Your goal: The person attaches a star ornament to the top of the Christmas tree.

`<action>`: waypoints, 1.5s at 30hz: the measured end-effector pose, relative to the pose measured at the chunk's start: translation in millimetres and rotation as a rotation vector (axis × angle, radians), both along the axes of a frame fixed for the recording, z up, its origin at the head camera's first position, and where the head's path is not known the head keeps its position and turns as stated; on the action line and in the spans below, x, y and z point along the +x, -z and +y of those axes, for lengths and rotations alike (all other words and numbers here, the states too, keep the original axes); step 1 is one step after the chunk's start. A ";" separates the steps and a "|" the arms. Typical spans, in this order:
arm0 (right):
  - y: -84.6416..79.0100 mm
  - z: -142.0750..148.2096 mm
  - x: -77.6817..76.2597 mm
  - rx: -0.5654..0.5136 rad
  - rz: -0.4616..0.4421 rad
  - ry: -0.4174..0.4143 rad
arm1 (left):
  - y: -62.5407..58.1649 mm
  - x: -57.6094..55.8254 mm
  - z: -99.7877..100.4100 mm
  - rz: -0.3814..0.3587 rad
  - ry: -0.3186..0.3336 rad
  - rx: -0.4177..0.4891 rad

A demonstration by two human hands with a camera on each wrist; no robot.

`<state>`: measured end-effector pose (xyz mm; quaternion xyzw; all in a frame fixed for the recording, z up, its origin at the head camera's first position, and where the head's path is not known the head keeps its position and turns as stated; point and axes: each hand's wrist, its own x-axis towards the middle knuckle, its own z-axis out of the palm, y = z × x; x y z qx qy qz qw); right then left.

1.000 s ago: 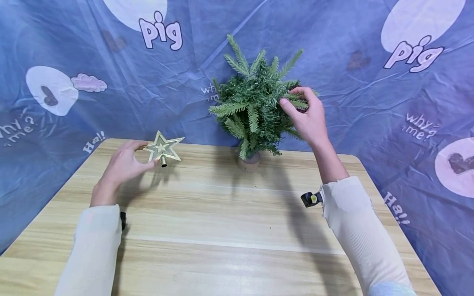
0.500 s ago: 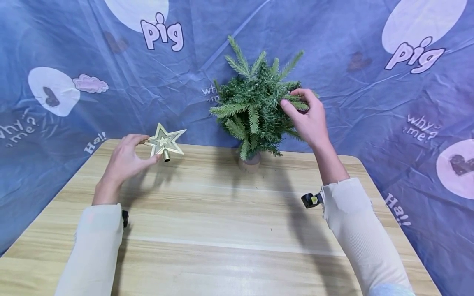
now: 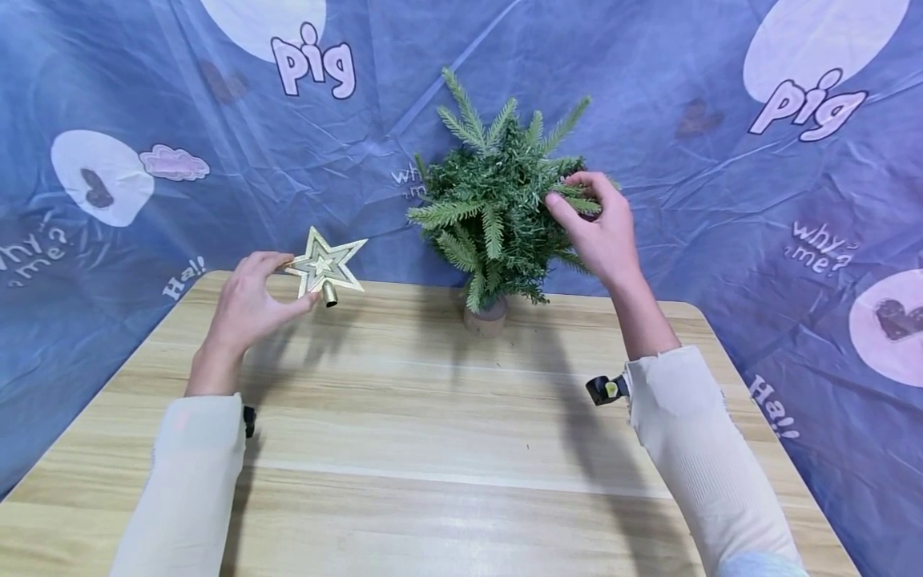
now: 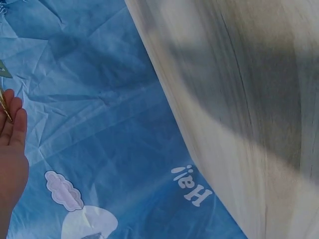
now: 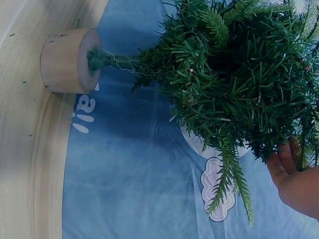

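Note:
A gold star tree topper [image 3: 322,263] with a short socket below it is pinched by my left hand [image 3: 248,303] between thumb and fingers, raised above the table's back left. In the left wrist view only slivers of the star [image 4: 5,70] show beside the left hand [image 4: 12,169]. A small artificial Christmas tree [image 3: 497,188] stands upright on a round wooden base [image 3: 485,317] at the back. My right hand [image 3: 609,232] grips a branch on its right side with curled thumb and fingers. Foliage partly hides the right fingertips [image 5: 285,157] in the right wrist view.
The wooden table [image 3: 404,449] stretches toward me, with a few tiny green bits on it. A blue printed cloth [image 3: 389,72] hangs behind and at both sides, close behind the tree. Black wrist cameras [image 3: 607,389] are worn at both cuffs.
My left hand has lifted the star a little and moved it slightly right, and the star has tilted a bit. My right hand and the tree have stayed in place.

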<state>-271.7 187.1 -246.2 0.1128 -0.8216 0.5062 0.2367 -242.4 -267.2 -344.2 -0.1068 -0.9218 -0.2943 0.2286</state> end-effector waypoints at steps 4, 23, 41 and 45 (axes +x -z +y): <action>1.0 0.6 -0.7 -0.002 -0.006 0.002 | -0.5 -0.2 1.5 0.000 -0.009 0.012; 0.9 1.3 0.0 0.003 -0.010 0.002 | -6.7 -7.8 15.3 0.112 -0.015 0.050; 0.0 0.5 -1.5 0.003 -0.009 -0.003 | -30.0 -17.1 39.8 0.242 -0.042 0.062; 1.4 1.1 -1.9 0.003 -0.012 0.000 | -35.3 -19.2 44.5 0.289 -0.039 0.073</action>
